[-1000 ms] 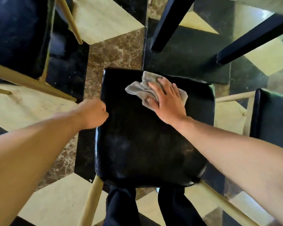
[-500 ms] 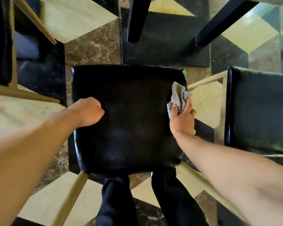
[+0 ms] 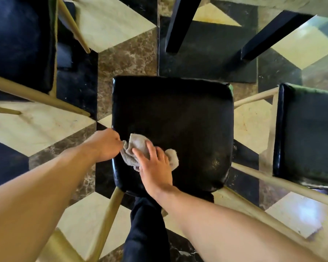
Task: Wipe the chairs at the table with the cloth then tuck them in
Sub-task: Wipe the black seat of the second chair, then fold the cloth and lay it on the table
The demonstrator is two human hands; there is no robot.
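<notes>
Since 0.5 s ago, cloth (image 3: 138,148) swept from seat (image 3: 178,114) right edge to near-left corner, pressed under flat right hand (image 3: 154,167); left hand (image 3: 104,144) curled on seat edge. Wiping nearly done, tuck-in pending.

- The middle chair (image 3: 178,118) stands in front of the person, between two other chairs.
- The cloth (image 3: 134,148) lies on its seat, near the left edge.
- The right hand (image 3: 155,167) rests on the cloth; the left hand (image 3: 104,144) is at the seat's left edge, just beside the cloth.
- The table legs (image 3: 180,23) stand behind the middle chair.
</notes>
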